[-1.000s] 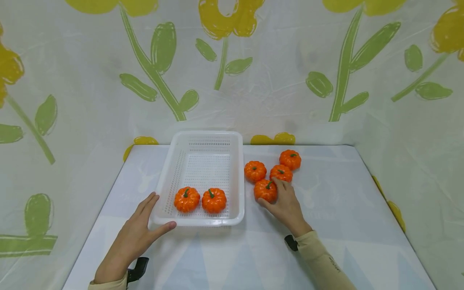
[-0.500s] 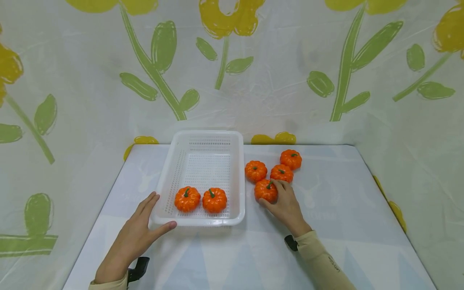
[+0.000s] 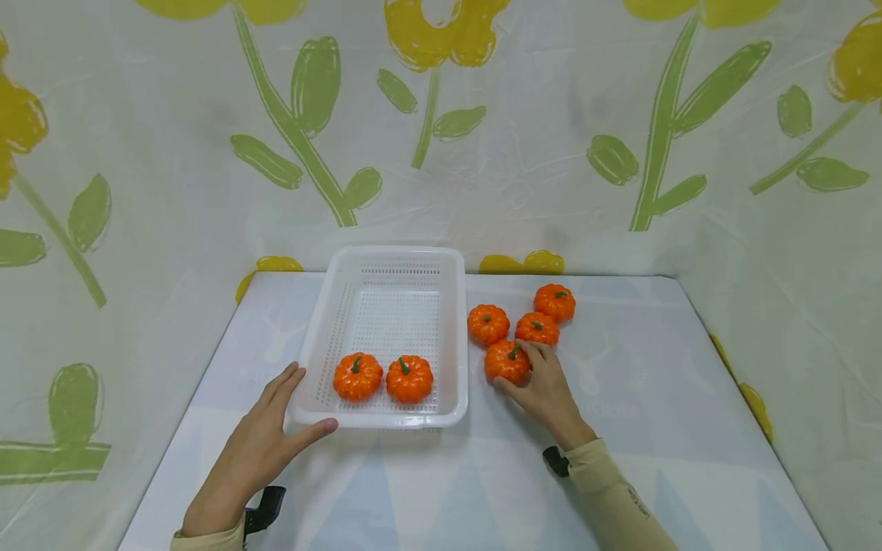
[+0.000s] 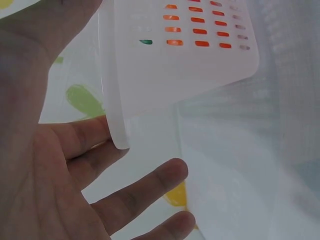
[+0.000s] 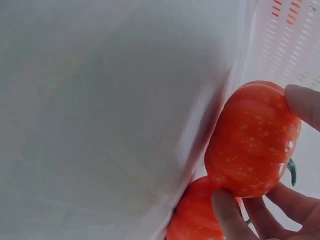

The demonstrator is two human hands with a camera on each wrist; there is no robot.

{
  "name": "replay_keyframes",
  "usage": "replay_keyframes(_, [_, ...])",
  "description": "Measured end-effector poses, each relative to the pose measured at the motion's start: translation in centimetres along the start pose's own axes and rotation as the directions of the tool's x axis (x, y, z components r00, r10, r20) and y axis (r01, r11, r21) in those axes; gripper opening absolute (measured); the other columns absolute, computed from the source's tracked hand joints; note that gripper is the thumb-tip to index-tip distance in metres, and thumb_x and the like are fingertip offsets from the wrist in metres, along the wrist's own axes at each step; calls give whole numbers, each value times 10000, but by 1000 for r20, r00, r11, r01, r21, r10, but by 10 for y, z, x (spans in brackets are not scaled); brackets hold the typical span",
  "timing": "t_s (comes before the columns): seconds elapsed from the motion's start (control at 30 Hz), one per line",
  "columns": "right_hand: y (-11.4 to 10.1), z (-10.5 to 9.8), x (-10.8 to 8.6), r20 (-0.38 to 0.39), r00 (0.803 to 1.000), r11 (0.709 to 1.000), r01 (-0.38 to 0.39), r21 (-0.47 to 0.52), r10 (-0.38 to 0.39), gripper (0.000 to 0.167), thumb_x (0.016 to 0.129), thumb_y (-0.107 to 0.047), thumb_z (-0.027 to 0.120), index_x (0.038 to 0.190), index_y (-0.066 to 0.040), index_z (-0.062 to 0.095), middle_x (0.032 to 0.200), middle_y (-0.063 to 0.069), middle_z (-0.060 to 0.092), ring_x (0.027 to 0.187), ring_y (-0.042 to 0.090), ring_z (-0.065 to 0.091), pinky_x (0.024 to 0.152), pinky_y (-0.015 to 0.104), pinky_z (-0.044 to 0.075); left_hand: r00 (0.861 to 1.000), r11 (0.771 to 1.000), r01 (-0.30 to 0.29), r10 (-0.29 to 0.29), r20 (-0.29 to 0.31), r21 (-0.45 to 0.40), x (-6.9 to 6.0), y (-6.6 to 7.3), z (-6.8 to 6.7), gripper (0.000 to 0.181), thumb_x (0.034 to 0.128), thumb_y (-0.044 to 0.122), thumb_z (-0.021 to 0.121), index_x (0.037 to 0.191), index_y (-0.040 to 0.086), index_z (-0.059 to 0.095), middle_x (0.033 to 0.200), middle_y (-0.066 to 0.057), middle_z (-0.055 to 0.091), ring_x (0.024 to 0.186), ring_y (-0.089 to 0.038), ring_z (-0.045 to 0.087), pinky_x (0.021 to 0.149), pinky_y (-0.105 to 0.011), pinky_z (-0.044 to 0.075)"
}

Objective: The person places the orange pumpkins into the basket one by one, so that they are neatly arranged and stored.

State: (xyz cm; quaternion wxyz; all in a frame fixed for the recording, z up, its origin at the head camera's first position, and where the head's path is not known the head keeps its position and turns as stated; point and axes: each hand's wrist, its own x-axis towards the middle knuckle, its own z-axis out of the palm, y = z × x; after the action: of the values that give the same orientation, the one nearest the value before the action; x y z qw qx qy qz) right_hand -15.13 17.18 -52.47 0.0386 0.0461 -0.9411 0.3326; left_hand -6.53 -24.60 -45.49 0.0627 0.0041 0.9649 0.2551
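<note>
My right hand (image 3: 547, 392) holds a small orange pumpkin (image 3: 505, 364) with a green stem, just right of the basket. In the right wrist view, the thumb and fingers span this pumpkin (image 5: 252, 140), and another pumpkin (image 5: 197, 212) shows beyond it. A white perforated plastic basket (image 3: 386, 421) has two pumpkins lying side by side near its front wall. At its front left corner rests my left hand (image 3: 251, 451), fingers extended and spread. The left wrist view shows that hand's fingers touching the basket's rim (image 4: 114, 100), with orange visible through the slots.
Behind the held pumpkin, a pumpkin (image 3: 488, 324), a second pumpkin (image 3: 537, 329) and a third pumpkin (image 3: 554, 303) sit close together on the pale table (image 3: 641, 367). A flower-patterned backdrop (image 3: 524, 153) rises at the table's back and sides.
The view has shifted very slightly. Both hands, the basket and the pumpkins keep their places, with the right hand on the same pumpkin.
</note>
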Motion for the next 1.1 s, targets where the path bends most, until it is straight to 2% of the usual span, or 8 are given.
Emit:
replay_keyframes(0.23, [-4,-7,-1,-21,1000,1000,12,19,-12,804,788,-343,889,1424,-17,521,1382,194,490,1148,351,550,921,494,564,1000,1000,3,-3,2,-1,1,1,0,1160,797,805,613,1615,82,222,1676,-139,173,1416,-483,340,1035,-731,354])
replay_keyframes(0.53, [-7,-14,-1,-82,993,996,84,32,-81,786,790,-347,888,1409,-14,535,1330,184,523,1061,324,571,890,467,559,1000,1000,4,-4,2,-3,1,2,0,1164,791,815,607,1613,81,231,1675,-138,178,1424,-475,333,1040,-730,348])
replay_keyframes(0.9, [-25,-30,10,-157,965,972,223,73,-209,767,796,-398,878,1400,-49,558,1334,147,531,1159,308,543,958,497,534,1000,1000,12,-12,7,0,2,2,-1,1178,784,824,605,1611,73,230,1671,-152,180,1409,-494,344,1032,-730,358])
replay_keyframes(1.1, [-42,-33,17,-136,971,975,208,82,-196,789,797,-426,872,1420,-71,545,1352,122,521,1190,291,521,940,486,561,1000,1000,16,-16,11,1,1,2,-1,1175,784,819,611,1612,78,229,1671,-148,181,1406,-492,348,1036,-730,355])
